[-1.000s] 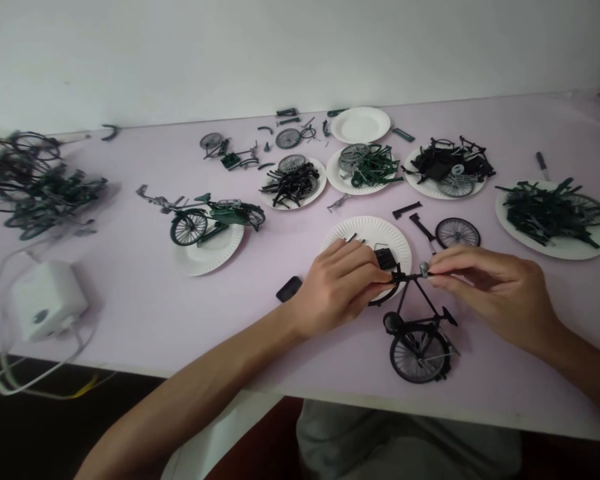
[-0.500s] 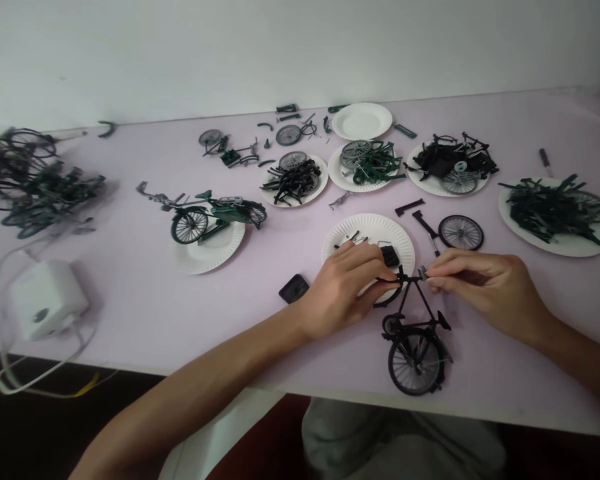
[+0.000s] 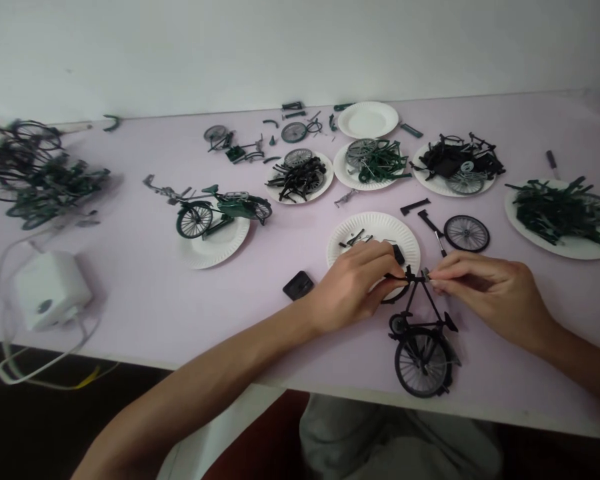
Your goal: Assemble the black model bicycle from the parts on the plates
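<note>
A black model bicycle (image 3: pixel 424 327) stands near the table's front edge, its spoked rear wheel towards me. My left hand (image 3: pixel 363 287) is closed in a pinch around the front end of the bicycle, at the fork beside the head of the frame. Its fingers hide most of the front wheel. From the other side, my right hand (image 3: pixel 490 297) pinches a small grey part (image 3: pixel 427 275) between thumb and forefinger, right at the top of the frame. Whether this part is seated in the frame or only touching it, I cannot tell.
Behind my left hand lies a paper plate (image 3: pixel 337 233) with small black parts. A loose wheel (image 3: pixel 467 233), a screwdriver-like tool (image 3: pixel 551 160) and a black tray (image 3: pixel 299 285) are nearby. Further plates hold parts; a green model bicycle (image 3: pixel 220 210) and a white adapter (image 3: pixel 53 290) stand left.
The whole scene sits slightly further right in the picture as the camera turns. Both hands keep their pinches at the front of the bicycle, with little visible movement.
</note>
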A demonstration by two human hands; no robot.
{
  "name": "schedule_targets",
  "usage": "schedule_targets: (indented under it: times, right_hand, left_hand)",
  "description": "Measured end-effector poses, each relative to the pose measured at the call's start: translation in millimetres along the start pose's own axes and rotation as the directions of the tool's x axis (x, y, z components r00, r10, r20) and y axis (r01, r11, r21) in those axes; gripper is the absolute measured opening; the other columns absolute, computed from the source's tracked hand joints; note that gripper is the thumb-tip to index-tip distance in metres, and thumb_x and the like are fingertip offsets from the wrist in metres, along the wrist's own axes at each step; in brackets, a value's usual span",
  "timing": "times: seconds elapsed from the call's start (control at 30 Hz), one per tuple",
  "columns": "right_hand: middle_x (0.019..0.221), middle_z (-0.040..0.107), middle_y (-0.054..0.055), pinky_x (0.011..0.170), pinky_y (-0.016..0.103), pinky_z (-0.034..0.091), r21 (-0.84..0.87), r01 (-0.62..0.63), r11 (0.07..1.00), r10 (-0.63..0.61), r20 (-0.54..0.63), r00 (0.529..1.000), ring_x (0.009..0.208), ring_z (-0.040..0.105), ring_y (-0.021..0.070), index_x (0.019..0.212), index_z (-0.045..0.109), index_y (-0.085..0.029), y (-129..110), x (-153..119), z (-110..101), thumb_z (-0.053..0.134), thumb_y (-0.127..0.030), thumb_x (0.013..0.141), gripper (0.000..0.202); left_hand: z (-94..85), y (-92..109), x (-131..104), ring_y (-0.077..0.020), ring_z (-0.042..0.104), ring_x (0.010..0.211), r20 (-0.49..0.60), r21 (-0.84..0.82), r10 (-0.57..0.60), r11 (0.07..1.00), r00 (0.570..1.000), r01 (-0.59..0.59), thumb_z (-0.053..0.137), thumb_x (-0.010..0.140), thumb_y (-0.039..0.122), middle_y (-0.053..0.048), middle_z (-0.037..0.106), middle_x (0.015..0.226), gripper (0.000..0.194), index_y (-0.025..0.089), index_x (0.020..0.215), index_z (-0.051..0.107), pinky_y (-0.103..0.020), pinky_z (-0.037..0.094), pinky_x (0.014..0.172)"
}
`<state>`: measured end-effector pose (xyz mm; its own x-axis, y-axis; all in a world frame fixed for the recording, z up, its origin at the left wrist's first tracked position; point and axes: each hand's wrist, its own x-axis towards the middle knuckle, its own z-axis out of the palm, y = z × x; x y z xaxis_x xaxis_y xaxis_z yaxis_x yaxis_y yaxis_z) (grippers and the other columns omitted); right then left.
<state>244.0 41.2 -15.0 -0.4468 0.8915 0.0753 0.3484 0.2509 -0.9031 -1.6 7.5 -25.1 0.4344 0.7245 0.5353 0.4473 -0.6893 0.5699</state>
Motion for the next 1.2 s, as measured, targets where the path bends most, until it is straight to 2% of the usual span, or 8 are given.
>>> schedule_targets:
  times: [0.33,0.47,0.57,0.73,0.87,1.0,1.1,1.2]
  right_hand:
    - [0.091,0.077,0.002,0.081,0.038,0.06,-0.022,0.054,0.998,-0.055,-0.069,0.996,0.085,0.07,0.0227,0.084,0.078,-0.033,-5,0,1,0.08,-0.034,0.085,0.003]
    - [0.09,0.076,0.002,0.081,0.036,0.059,-0.047,0.082,0.996,-0.086,-0.077,0.993,0.087,0.07,0.0219,0.084,0.077,-0.031,-6,-1,-1,0.079,-0.033,0.087,0.004]
    - [0.09,0.075,0.002,0.071,0.034,0.057,-0.071,0.079,0.994,-0.087,-0.126,0.988,0.078,0.069,0.02,0.086,0.075,-0.03,-8,-1,-1,0.076,-0.036,0.089,0.007]
    - [0.057,0.054,-0.004,0.045,0.03,0.038,-0.002,-0.054,0.999,0.052,-0.192,0.98,0.045,0.046,0.0121,0.091,0.068,-0.026,-10,-3,-3,0.07,-0.045,0.093,0.019]
    - [0.054,0.038,-0.004,0.045,0.032,0.025,0.098,-0.035,0.995,0.05,-0.151,0.987,0.047,0.034,0.0119,0.078,0.062,-0.025,-11,-3,-7,0.059,-0.051,0.1,0.034]
    - [0.054,0.031,-0.002,0.051,0.035,0.024,0.04,0.019,0.999,-0.012,-0.156,0.988,0.051,0.03,0.014,0.062,0.05,-0.025,-15,-2,-11,0.056,-0.052,0.101,0.048]
    - [0.055,0.033,-0.001,0.053,0.036,0.023,-0.038,0.052,0.998,-0.058,-0.184,0.981,0.052,0.03,0.0143,0.057,0.04,-0.024,-18,2,-15,0.062,-0.047,0.098,0.052]
    - [0.062,0.05,0.0,0.055,0.035,0.03,-0.192,0.093,0.977,-0.127,-0.173,0.977,0.057,0.042,0.0165,0.064,0.054,-0.025,-17,7,-24,0.065,-0.039,0.094,0.034]
  left_hand:
    - [-20.2,-9,7,-0.0151,0.063,0.08,0.12,0.217,0.137,0.963,0.983,-0.161,0.054,0.107,0.031,-0.004,0.07,0.091,0.016,0.018,0.099,0.057,-0.03,0.046,0.073]
    - [-25.4,-16,6,-0.0152,0.063,0.078,0.141,0.199,0.164,0.961,0.976,-0.19,0.057,0.106,0.03,-0.003,0.069,0.086,0.016,0.017,0.098,0.058,-0.029,0.048,0.073]
    - [-28.2,-18,5,-0.0155,0.064,0.08,0.133,0.216,0.174,0.956,0.976,-0.2,0.057,0.106,0.028,-0.005,0.071,0.088,0.014,0.016,0.099,0.06,-0.029,0.049,0.074]
    - [-37.5,-18,5,-0.0162,0.066,0.083,0.096,0.297,0.189,0.932,0.977,-0.209,0.052,0.107,0.025,-0.006,0.072,0.091,0.012,0.017,0.104,0.06,-0.029,0.049,0.073]
    - [-40.8,-16,4,-0.0161,0.067,0.083,0.069,0.322,0.2,0.923,0.977,-0.212,0.053,0.107,0.023,-0.006,0.073,0.093,0.009,0.017,0.106,0.06,-0.029,0.048,0.072]
    - [-41.5,-20,4,-0.016,0.066,0.08,0.041,0.411,0.191,0.891,0.981,-0.191,0.059,0.104,0.022,-0.004,0.074,0.092,0.006,0.017,0.105,0.062,-0.031,0.045,0.072]
    - [-43.6,-25,3,-0.0155,0.065,0.08,0.043,0.408,0.148,0.9,0.988,-0.153,0.059,0.104,0.022,-0.005,0.074,0.094,0.007,0.016,0.104,0.064,-0.03,0.046,0.073]
    - [-44.5,-28,3,-0.015,0.065,0.081,0.045,0.389,0.119,0.912,0.992,-0.128,0.058,0.105,0.022,-0.006,0.074,0.095,0.008,0.016,0.104,0.065,-0.03,0.047,0.075]
